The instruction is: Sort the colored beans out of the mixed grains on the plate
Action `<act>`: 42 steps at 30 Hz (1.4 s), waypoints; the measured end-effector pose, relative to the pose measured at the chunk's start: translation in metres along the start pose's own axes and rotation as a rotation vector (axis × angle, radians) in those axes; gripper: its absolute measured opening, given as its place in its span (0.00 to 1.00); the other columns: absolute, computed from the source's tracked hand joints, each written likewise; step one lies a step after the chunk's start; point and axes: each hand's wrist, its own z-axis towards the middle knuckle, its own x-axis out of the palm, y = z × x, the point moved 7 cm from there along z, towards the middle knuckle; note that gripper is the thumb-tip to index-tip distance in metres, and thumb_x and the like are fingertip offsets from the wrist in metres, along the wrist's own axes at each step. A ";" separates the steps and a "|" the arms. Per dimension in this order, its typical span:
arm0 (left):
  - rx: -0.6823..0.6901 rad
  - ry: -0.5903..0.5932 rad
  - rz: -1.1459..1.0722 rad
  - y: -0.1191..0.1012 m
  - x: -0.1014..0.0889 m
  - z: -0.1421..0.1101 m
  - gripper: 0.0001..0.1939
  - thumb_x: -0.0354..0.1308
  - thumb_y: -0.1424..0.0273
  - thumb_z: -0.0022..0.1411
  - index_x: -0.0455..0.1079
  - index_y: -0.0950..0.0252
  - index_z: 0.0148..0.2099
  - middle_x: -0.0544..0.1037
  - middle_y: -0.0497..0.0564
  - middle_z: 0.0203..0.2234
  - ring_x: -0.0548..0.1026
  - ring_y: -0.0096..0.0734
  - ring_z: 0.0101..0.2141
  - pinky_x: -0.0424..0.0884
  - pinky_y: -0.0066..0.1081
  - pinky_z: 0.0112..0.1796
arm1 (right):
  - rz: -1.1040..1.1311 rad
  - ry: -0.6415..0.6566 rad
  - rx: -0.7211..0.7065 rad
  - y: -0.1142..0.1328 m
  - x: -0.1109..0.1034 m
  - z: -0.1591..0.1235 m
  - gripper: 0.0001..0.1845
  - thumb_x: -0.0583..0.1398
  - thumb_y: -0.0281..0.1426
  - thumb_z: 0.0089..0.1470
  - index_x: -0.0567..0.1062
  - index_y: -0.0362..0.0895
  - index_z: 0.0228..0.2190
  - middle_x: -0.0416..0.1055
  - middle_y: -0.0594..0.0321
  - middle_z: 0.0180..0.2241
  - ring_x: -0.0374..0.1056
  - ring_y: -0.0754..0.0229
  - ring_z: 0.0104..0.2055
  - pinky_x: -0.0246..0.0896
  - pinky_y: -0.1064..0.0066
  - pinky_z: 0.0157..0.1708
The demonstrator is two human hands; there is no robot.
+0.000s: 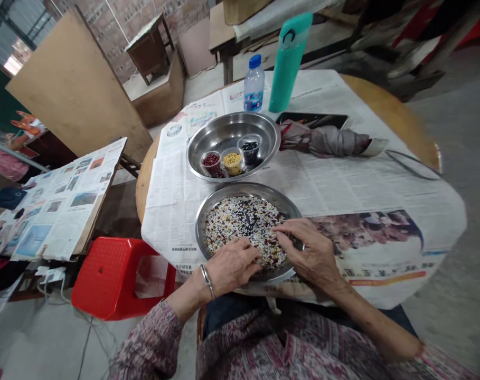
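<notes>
A round steel tray lies in front of me, holding a mix of white, dark, red and yellow grains and beans. My left hand, with a silver bangle at the wrist, reaches over the near rim, its fingers curled down at the mix. From the right comes my right hand, thumb and forefinger pinched together above the grains. Whatever either hand's fingertips hold is too small or hidden to make out. Beyond stands a second steel tray with cups of red beans, yellow beans and black beans.
Newspaper covers the round table. Toward the back stand a water bottle and a teal flask, near a dark phone and a folded grey umbrella. A red stool is at the left, by another newspaper-covered table.
</notes>
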 end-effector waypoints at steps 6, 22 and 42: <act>0.113 0.071 0.121 -0.013 0.010 0.009 0.16 0.48 0.79 0.66 0.68 0.59 0.52 0.71 0.50 0.48 0.70 0.33 0.47 0.74 0.29 0.41 | -0.010 0.004 -0.009 0.000 0.000 0.000 0.08 0.59 0.25 0.55 0.76 0.49 0.34 0.76 0.61 0.31 0.71 0.55 0.36 0.68 0.60 0.41; -0.364 -0.247 0.082 0.054 -0.024 0.039 0.22 0.62 0.61 0.61 0.66 0.58 0.56 0.67 0.54 0.51 0.68 0.42 0.49 0.71 0.40 0.48 | 0.014 0.007 0.019 -0.001 0.001 0.001 0.07 0.59 0.26 0.55 0.76 0.48 0.34 0.76 0.62 0.31 0.70 0.56 0.36 0.67 0.60 0.41; 0.275 -0.112 0.226 -0.021 0.004 0.043 0.15 0.49 0.76 0.67 0.68 0.63 0.53 0.71 0.53 0.54 0.62 0.42 0.59 0.62 0.44 0.58 | 0.054 -0.025 0.062 -0.007 0.000 -0.002 0.11 0.53 0.30 0.62 0.76 0.47 0.38 0.77 0.58 0.37 0.72 0.54 0.41 0.67 0.57 0.46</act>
